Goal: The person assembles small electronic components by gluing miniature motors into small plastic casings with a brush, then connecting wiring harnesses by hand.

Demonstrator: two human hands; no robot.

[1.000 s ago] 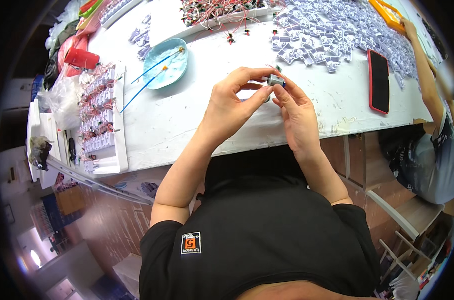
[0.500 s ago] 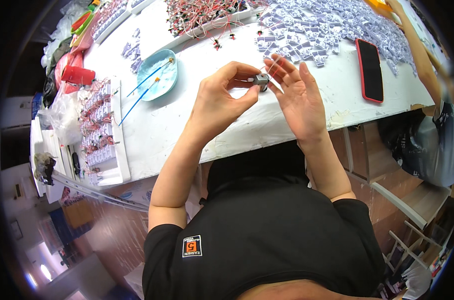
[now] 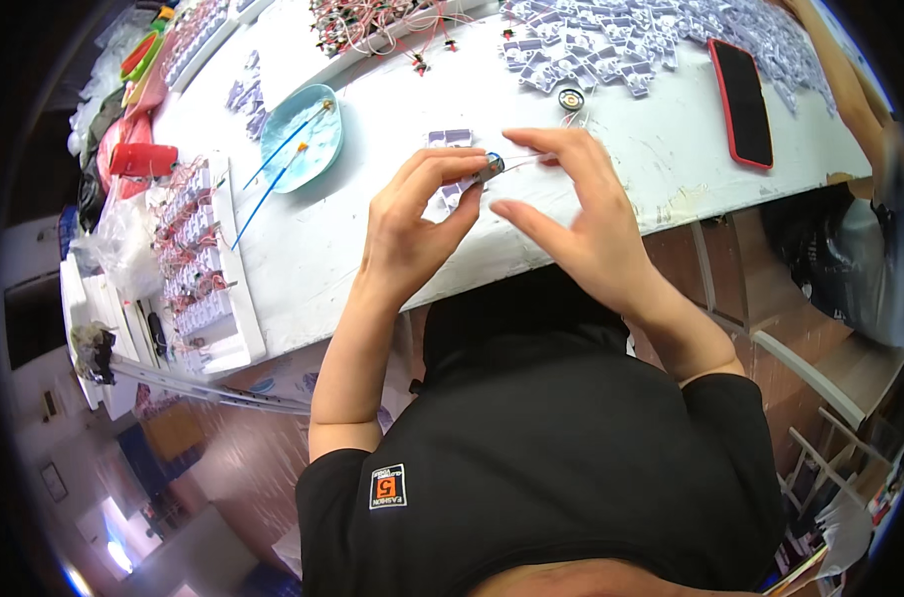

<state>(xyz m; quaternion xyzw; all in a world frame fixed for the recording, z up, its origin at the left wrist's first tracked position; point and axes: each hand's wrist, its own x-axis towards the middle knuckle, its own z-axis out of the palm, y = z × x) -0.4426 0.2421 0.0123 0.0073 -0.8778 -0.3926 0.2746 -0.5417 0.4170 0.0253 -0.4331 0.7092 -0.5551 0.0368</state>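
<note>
My left hand pinches a small grey metal motor with a blue end between thumb and fingertips. Thin pale wires run from the motor toward my right hand. That hand is open, thumb and index finger wide apart; its other fingers are partly hidden. Just beyond it lies a small round disc with a dark rim, its wires trailing back toward the right hand. On the table behind my left fingers sits a pale plastic housing, partly covered by the hand.
A blue dish with two blue sticks stands left. Further left is a white tray of wired parts. Plastic housings are heaped at the back, beside tangled red-wired parts. A red-cased phone lies right, near another person's arm.
My left hand has come nearer and slightly left with the motor, which is now tilted. My right hand has turned from palm-up to palm-down. The round disc and the housing behind the left hand now show.
</note>
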